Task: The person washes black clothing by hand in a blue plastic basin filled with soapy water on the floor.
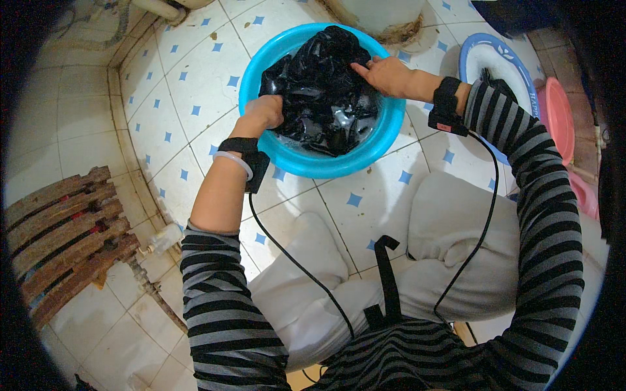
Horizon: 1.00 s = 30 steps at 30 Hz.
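A wet, glossy black cloth [319,98], perhaps a garment, lies bunched in a bright blue plastic basin [319,169] on the floor. Suds and a little water show around its lower edge. My left hand [264,112] is at the basin's left side, its fingers curled closed on the cloth's edge. At the upper right, my right hand [386,75] reaches over the rim and grips the cloth, its index finger lying along the top. The fingers beneath are partly hidden. Black straps with small boxes wrap both wrists, and cables run from them toward my lap.
At the right stands a blue-rimmed white basin [471,58] holding suds and dark cloth, beside a pink basin [559,120]. A brown slatted wooden stool or rack [72,228] stands at the left near a pipe [156,293]. A whitish round base [378,16] is behind the blue basin.
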Each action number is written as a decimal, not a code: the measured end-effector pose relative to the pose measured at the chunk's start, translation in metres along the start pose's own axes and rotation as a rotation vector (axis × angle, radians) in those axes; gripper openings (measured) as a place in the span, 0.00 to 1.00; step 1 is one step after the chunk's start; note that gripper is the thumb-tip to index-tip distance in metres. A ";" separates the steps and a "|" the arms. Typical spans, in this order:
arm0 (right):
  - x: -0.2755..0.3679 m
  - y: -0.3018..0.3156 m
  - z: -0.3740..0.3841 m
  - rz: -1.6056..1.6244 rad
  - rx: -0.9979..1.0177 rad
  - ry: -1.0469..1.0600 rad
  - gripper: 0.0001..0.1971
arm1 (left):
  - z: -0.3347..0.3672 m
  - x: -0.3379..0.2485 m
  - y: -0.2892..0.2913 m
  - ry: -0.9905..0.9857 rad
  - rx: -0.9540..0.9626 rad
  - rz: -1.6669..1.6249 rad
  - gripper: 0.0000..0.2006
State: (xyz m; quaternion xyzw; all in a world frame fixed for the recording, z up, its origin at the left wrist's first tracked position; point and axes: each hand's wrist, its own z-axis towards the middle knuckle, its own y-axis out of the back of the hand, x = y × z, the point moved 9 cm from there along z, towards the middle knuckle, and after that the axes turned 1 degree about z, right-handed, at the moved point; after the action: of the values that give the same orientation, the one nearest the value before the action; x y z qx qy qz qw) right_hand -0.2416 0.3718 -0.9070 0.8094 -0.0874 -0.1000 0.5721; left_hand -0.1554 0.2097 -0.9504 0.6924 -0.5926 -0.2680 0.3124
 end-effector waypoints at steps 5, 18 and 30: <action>0.001 -0.004 0.004 0.023 0.135 -0.057 0.32 | -0.002 0.002 -0.002 -0.011 0.001 -0.023 0.12; 0.017 -0.058 0.014 0.337 0.317 -0.016 0.18 | -0.007 -0.019 -0.017 -0.133 -0.021 0.085 0.22; -0.002 -0.017 0.005 -0.050 -0.100 -0.018 0.09 | -0.049 0.055 0.090 0.158 -0.923 -0.411 0.11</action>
State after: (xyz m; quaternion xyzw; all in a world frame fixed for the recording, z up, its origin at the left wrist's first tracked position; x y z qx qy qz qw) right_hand -0.2442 0.3738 -0.9245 0.7807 -0.0673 -0.1260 0.6083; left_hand -0.1696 0.1521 -0.8500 0.6024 -0.2387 -0.5046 0.5705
